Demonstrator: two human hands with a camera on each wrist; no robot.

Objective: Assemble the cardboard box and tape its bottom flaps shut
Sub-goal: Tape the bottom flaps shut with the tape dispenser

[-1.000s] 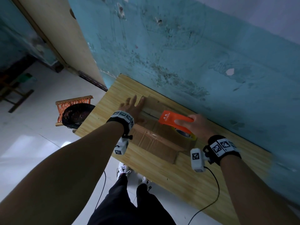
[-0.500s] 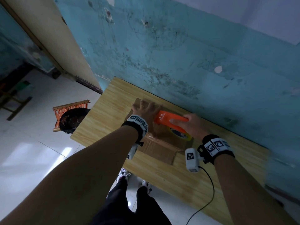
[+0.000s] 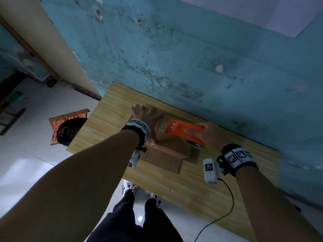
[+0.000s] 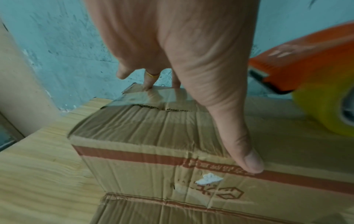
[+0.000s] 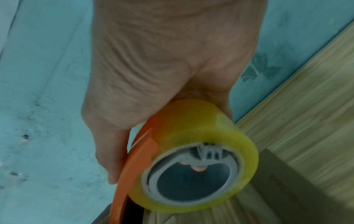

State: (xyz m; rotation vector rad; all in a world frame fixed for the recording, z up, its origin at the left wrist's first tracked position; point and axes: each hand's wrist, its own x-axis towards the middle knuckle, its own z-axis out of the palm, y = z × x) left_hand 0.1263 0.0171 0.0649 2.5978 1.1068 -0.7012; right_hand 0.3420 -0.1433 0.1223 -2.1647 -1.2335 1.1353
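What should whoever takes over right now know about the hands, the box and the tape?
Left hand: open, fingers pressing the tape strip onto the far end of the cardboard box, thumb on the near edge.
Right hand: grips the orange tape dispenser with its yellow roll, over the box top.
Box: upturned on the wooden table, flaps folded shut.
Done: tape started at the far end.
Left: probably run the tape along the seam, cut it and press it down.

The brown cardboard box point(image 4: 153, 130) with red printed bands lies under the left grip point(image 4: 182, 50), clear tape across its flaps. The orange tape dispenser point(image 3: 181, 131), yellowish roll attached, sits in the right grip point(image 3: 209, 135).
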